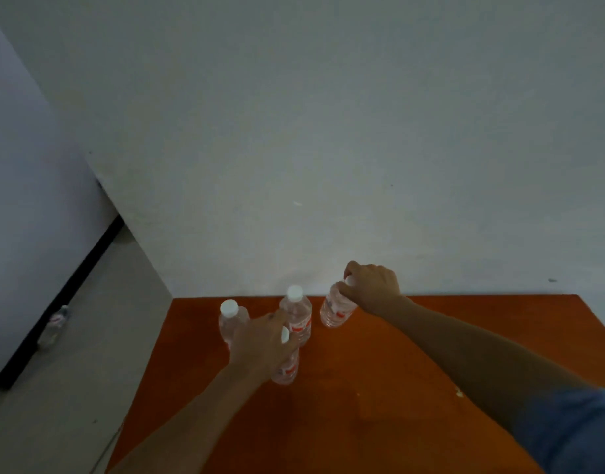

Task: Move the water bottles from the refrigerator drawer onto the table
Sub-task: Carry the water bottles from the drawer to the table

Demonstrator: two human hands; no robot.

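White wall (328, 131) behind orange surface (379, 388); grey floor (54, 422) to the left. Right grip (372, 285) closed over cap of rightmost bottle (337, 311), near surface's far edge. Left grip (260, 340) wrapped round neck of nearest bottle (286, 369), base on surface. Unheld and upright on surface: middle bottle (297, 313) just behind left grip, left bottle (229, 316) beside it. Fifth bottle (54, 325), blurred, on floor by side wall.
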